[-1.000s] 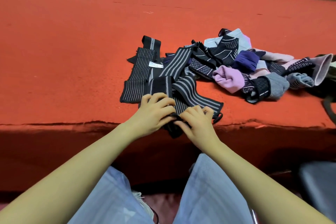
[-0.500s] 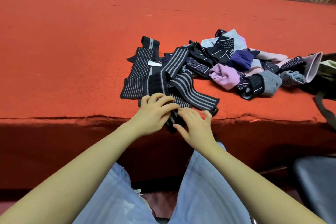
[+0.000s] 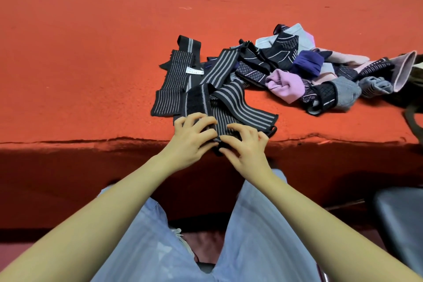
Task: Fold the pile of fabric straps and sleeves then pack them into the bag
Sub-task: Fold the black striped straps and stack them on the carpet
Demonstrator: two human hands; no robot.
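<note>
Left hand (image 3: 191, 142) had its fingers curled, pinching the near end of a black strap with grey stripes (image 3: 231, 119) — thumb under, fingertips on top. Right hand (image 3: 246, 147) did the same just beside it, fingers bent narrow and gripping the same strap end at the front edge of the red carpeted ledge (image 3: 91, 64). The strap lay partly folded, its far part angling right across the ledge. Behind it sat more striped black straps, at least three, overlapping. To the right, a loose pile of sleeves (image 3: 320, 71) — lilac, navy, grey, pink, patterned black; exact count unclear. A dark bag (image 3: 414, 107) showed at the right edge, mostly cut off.
</note>
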